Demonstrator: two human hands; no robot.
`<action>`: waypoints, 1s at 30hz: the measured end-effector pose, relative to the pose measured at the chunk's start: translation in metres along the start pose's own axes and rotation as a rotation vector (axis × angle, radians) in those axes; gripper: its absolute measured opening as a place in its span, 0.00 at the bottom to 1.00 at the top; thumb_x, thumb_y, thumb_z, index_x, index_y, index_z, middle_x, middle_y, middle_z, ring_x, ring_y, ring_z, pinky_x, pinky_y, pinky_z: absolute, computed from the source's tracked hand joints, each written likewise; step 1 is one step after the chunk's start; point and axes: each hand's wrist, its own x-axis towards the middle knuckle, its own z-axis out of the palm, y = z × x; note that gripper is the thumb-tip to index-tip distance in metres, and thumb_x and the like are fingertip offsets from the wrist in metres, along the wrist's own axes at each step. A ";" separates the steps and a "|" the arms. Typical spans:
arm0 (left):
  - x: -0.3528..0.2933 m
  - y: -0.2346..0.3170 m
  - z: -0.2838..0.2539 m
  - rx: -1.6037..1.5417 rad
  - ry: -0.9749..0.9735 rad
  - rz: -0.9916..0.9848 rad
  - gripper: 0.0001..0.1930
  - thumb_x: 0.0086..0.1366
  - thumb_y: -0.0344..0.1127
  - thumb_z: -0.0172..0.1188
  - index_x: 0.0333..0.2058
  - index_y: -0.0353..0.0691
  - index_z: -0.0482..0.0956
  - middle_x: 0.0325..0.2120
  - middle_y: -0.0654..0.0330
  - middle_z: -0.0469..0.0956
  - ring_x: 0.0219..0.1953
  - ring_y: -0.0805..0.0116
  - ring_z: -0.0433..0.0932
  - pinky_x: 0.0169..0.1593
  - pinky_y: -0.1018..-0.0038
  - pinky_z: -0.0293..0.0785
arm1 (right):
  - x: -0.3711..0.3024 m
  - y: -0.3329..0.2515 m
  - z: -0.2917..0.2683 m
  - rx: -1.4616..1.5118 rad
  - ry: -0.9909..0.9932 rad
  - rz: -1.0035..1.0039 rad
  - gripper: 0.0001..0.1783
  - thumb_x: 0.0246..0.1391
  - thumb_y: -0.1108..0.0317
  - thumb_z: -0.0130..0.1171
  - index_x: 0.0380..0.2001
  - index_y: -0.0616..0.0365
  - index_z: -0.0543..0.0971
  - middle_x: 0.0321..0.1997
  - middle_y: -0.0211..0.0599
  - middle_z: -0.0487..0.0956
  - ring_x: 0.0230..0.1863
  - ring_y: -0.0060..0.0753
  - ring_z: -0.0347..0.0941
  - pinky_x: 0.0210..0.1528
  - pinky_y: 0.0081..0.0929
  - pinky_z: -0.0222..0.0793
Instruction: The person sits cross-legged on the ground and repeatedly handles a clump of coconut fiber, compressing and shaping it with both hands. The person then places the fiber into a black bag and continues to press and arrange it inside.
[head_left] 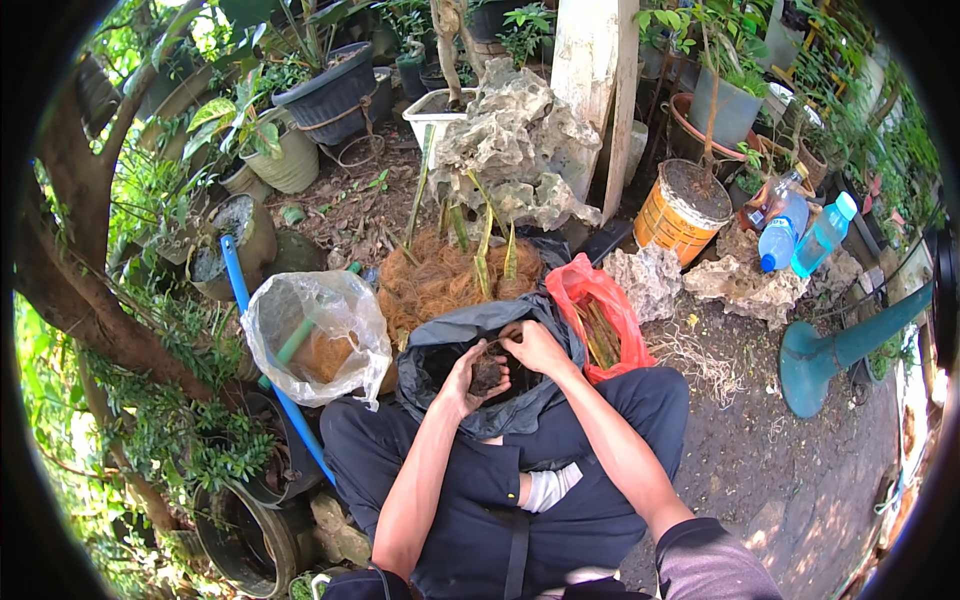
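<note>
A black plastic bag [430, 345] with dark soil inside sits open between my knees. Above its mouth my left hand [465, 378] is cupped, palm up, round a clump of dark soil [487, 374]. My right hand [535, 348] is just to the right, its fingertips pinched together by the clump; what they hold, if anything, is too small to make out. Against the bag's right side leans a red plastic bag [628, 340] with cut green-yellow leaves [600, 335] in it. Beyond the black bag lies a heap of brown coir fibre [430, 280] with several upright snake plant leaves [483, 262].
A clear plastic bag [275, 310] with brown fibre stands left, near a blue pole [285, 395]. Pitted rocks [520, 140] rise ahead. To the right are an orange-yellow bucket [675, 225], two plastic bottles [785, 230] and a green stand [805, 370]. Potted plants line the back.
</note>
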 end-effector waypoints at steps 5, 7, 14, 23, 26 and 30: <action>-0.003 -0.002 0.003 -0.035 0.037 0.026 0.21 0.62 0.49 0.69 0.42 0.37 0.80 0.27 0.61 0.78 0.31 0.66 0.80 0.50 0.61 0.82 | -0.010 -0.008 0.006 -0.140 0.143 -0.007 0.16 0.56 0.65 0.57 0.42 0.66 0.83 0.37 0.62 0.82 0.45 0.63 0.79 0.48 0.50 0.75; -0.002 -0.005 0.003 -0.070 0.051 0.029 0.18 0.62 0.45 0.69 0.42 0.36 0.79 0.29 0.61 0.79 0.33 0.65 0.81 0.52 0.60 0.82 | -0.013 -0.016 0.005 -0.146 0.106 0.031 0.16 0.58 0.63 0.56 0.41 0.65 0.83 0.36 0.64 0.81 0.44 0.65 0.78 0.47 0.53 0.74; 0.007 -0.015 0.000 -0.010 0.045 0.298 0.11 0.64 0.33 0.65 0.42 0.35 0.78 0.37 0.59 0.82 0.39 0.69 0.81 0.47 0.67 0.84 | -0.013 -0.026 0.009 -0.022 0.163 0.070 0.36 0.71 0.45 0.34 0.40 0.65 0.83 0.36 0.55 0.84 0.44 0.59 0.80 0.50 0.46 0.73; 0.023 -0.027 -0.013 -0.166 0.119 0.288 0.07 0.64 0.38 0.64 0.34 0.43 0.80 0.22 0.67 0.76 0.23 0.75 0.74 0.23 0.77 0.66 | -0.018 -0.033 0.016 -0.170 0.113 0.014 0.34 0.71 0.46 0.33 0.39 0.64 0.82 0.37 0.54 0.84 0.43 0.62 0.79 0.48 0.50 0.72; 0.022 -0.026 -0.012 -0.215 0.178 0.288 0.07 0.66 0.39 0.60 0.33 0.43 0.80 0.21 0.66 0.76 0.21 0.74 0.74 0.24 0.76 0.67 | -0.025 -0.045 0.023 -0.221 0.197 -0.140 0.25 0.68 0.52 0.43 0.35 0.62 0.80 0.36 0.55 0.81 0.40 0.62 0.78 0.44 0.54 0.74; 0.011 -0.022 0.015 -0.374 0.339 0.345 0.08 0.67 0.40 0.59 0.32 0.44 0.79 0.24 0.66 0.78 0.24 0.72 0.77 0.28 0.73 0.74 | -0.029 -0.049 0.037 -0.321 0.253 -0.348 0.19 0.63 0.55 0.52 0.40 0.62 0.80 0.40 0.46 0.81 0.43 0.51 0.78 0.47 0.46 0.73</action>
